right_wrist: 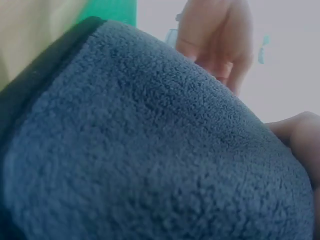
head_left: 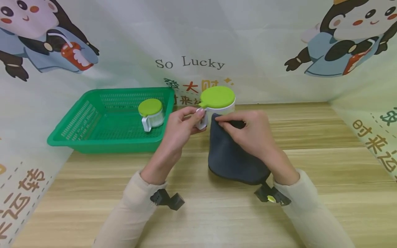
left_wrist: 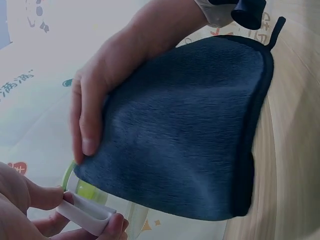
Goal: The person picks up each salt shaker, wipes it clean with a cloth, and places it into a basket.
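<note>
In the head view my left hand (head_left: 181, 125) grips the white handle of a clear jar with a bright green lid (head_left: 218, 97), near the middle of the table. My right hand (head_left: 249, 132) pinches the upper edge of a dark blue-grey cloth (head_left: 234, 155), which hangs down in front of the jar and covers part of it. The left wrist view shows the fuzzy face of the cloth (left_wrist: 180, 130), its dark trim and a small hanging loop, close beside the jar's handle (left_wrist: 87, 212). In the right wrist view the cloth (right_wrist: 150, 140) hides most of the jar.
A green plastic basket (head_left: 105, 144) stands at the back left. Inside it, toward its right side, sits a smaller jar (head_left: 151, 112) with a green lid and white handle. A printed backdrop (head_left: 260, 41) rises behind the wooden table (head_left: 310, 137).
</note>
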`<state>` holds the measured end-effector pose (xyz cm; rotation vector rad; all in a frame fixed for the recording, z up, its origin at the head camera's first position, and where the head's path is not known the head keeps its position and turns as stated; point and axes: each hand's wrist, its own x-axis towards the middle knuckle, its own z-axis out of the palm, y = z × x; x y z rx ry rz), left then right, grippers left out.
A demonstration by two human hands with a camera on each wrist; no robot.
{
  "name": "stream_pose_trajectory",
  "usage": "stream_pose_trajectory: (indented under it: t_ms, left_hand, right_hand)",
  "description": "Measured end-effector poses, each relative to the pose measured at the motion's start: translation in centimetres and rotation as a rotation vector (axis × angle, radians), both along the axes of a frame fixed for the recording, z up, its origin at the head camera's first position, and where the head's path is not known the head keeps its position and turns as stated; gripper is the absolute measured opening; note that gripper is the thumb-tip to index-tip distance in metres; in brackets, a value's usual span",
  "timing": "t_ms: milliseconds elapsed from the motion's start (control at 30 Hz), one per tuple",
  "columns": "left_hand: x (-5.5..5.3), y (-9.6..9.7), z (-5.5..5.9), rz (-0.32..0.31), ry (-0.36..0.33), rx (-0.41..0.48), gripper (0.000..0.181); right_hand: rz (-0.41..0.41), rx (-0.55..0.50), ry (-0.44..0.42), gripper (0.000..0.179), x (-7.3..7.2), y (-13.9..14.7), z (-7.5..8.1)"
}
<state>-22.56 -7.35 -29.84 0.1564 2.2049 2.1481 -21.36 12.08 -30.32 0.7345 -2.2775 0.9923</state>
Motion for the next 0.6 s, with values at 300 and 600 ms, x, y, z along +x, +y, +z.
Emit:
stream_pose_trajectory:
  t_ms: [300,600]
  left_hand:
    - [-0.02,0.15,0.01,-0.005,-0.009,0.009,0.030]
    - [0.01,0.05,-0.04,-0.011,-0.003,0.017,0.030]
  right_hand:
    - [-0.018,0.105,-0.083,0.009,-0.15,0.29,0.04]
    - [0.014,-0.012,-0.006,0.012,-0.06,0.47,0.33]
